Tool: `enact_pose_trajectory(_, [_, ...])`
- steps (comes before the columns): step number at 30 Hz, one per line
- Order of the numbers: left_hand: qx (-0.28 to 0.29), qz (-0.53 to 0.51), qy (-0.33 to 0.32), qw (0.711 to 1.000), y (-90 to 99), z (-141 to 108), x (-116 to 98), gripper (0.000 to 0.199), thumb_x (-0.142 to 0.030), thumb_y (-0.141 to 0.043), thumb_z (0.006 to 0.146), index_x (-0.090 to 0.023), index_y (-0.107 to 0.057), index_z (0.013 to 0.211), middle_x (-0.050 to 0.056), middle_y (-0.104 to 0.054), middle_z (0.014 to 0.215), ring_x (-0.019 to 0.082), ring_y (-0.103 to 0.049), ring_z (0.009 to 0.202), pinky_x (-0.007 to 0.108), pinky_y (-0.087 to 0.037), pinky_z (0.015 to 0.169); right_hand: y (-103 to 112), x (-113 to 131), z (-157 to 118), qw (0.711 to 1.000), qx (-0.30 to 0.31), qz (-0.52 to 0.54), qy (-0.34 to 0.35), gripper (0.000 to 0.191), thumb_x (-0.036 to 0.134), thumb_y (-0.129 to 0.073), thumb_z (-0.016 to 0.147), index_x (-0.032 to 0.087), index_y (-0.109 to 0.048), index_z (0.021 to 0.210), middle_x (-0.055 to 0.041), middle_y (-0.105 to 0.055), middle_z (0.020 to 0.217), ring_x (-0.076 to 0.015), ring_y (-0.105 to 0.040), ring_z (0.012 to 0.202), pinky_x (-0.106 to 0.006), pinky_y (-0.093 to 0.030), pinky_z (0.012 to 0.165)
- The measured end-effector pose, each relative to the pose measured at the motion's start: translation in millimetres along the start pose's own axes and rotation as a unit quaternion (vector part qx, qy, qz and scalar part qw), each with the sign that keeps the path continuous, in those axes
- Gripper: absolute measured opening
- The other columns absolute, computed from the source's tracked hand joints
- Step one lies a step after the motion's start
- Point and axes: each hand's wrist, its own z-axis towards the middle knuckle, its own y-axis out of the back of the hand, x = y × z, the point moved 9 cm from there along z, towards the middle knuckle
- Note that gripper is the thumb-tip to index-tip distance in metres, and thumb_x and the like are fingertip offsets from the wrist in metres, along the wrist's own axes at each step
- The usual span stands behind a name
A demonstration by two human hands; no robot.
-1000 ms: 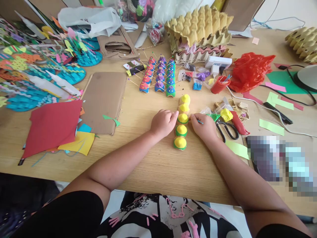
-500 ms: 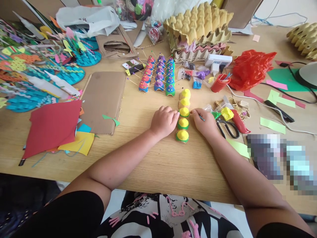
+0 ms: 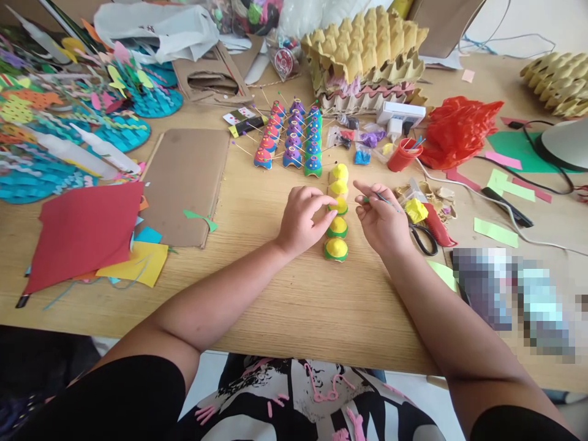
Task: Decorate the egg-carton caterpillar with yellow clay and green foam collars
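Edging yellow strip (image 3: 342, 207): near three domes (image 3: 337, 226) green-banded, far two plain. Left hand (image 3: 302, 217) parted, empty; right hand (image 3: 383, 223) pinching blue stick (image 3: 384, 199).

Cup strip (image 3: 337, 228) between hands (image 3: 301, 220) (image 3: 384, 225), cardboard (image 3: 188, 184) left, egg trays (image 3: 365, 46) behind

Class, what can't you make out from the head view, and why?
In the head view:
Middle yellow-topped cup: partly covered by the left hand.
Blue stick: partly hidden inside the right hand.
Scissors: partly behind the right hand.
Items at lower right: pixelated.
White dome: cut off by right edge.
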Motion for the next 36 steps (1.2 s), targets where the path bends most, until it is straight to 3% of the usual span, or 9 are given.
enact_pose_trajectory(7, [-0.016, 0.0, -0.011, 1.0, 4.3, 1, -5, 0.017, -0.042, -0.071, 0.099, -0.028, -0.074, 0.109, 0.007, -0.067, 0.116, 0.025, -0.06, 0.117, 0.046, -0.047, 0.108, -24, 17, -20, 0.98, 0.07, -0.141, 0.121, 0.03, 0.045, -0.079, 0.092, 0.031, -0.054, 0.102, -0.0005, -0.068, 0.149, -0.0128, -0.079, 0.095, -0.026, -0.061, 0.074])
enact_pose_trajectory(13, [0.068, 0.015, 0.009, 0.997, -8.1, 1, -5, 0.031, -0.042, -0.072, 0.097, -0.033, -0.073, 0.127, 0.009, -0.065, 0.131, 0.03, -0.053, 0.133, 0.053, -0.04, 0.12, -47, 21, -34, 0.932, 0.148, -0.282, 0.175, 0.031, 0.046, -0.08, 0.092, 0.031, -0.055, 0.101, -0.0065, -0.065, 0.152, -0.023, -0.08, 0.108, -0.037, -0.067, 0.078])
enact_pose_trajectory(18, [0.089, 0.019, 0.015, 0.996, -9.8, 3, -3, 0.016, -0.04, -0.072, 0.097, -0.034, -0.078, 0.11, 0.007, -0.068, 0.127, 0.031, -0.051, 0.134, 0.056, -0.039, 0.122, -53, 25, -39, 0.921, 0.16, -0.3, 0.191, 0.03, 0.047, -0.081, 0.09, 0.031, -0.058, 0.101, -0.0072, -0.068, 0.149, -0.0257, -0.074, 0.124, -0.038, -0.068, 0.083])
enact_pose_trajectory(22, [0.063, 0.009, 0.025, 0.998, -3.2, 3, -1, 0.016, -0.047, -0.075, 0.095, -0.031, -0.077, 0.097, 0.007, -0.069, 0.118, 0.03, -0.051, 0.132, 0.055, -0.039, 0.122, -51, 26, -40, 0.93, 0.157, -0.278, 0.183, 0.037, 0.056, -0.08, 0.089, 0.031, -0.06, 0.109, -0.008, -0.065, 0.153, -0.0243, -0.076, 0.117, -0.04, -0.066, 0.089])
enact_pose_trajectory(25, [0.042, 0.012, 0.027, 0.999, 1.0, 2, -1, 0.022, -0.052, -0.075, 0.094, -0.029, -0.075, 0.093, 0.006, -0.068, 0.115, 0.029, -0.053, 0.129, 0.054, -0.04, 0.121, -45, 26, -37, 0.936, 0.135, -0.277, 0.168, 0.04, 0.064, -0.071, 0.094, 0.03, -0.065, 0.114, -0.0078, -0.073, 0.139, -0.022, -0.076, 0.108, -0.04, -0.065, 0.09])
enact_pose_trajectory(30, [0.019, 0.011, 0.006, 1.0, 4.0, 2, -4, 0.022, -0.051, -0.07, 0.098, -0.03, -0.076, 0.096, 0.006, -0.068, 0.114, 0.028, -0.054, 0.126, 0.053, -0.042, 0.12, -46, 17, -32, 0.921, 0.159, -0.331, 0.126, 0.047, 0.07, -0.073, 0.089, 0.024, -0.076, 0.093, -0.0036, -0.079, 0.088, -0.0183, -0.071, 0.08, -0.034, -0.06, 0.075])
enact_pose_trajectory(36, [0.051, 0.028, 0.006, 0.998, -1.7, 3, -2, 0.018, -0.046, -0.068, 0.1, -0.034, -0.079, 0.107, 0.006, -0.071, 0.111, 0.028, -0.055, 0.125, 0.056, -0.042, 0.119, -43, 21, -31, 0.923, 0.13, -0.329, 0.152, 0.044, 0.068, -0.077, 0.086, 0.024, -0.076, 0.085, -0.0016, -0.077, 0.08, -0.0164, -0.066, 0.072, -0.032, -0.056, 0.069])
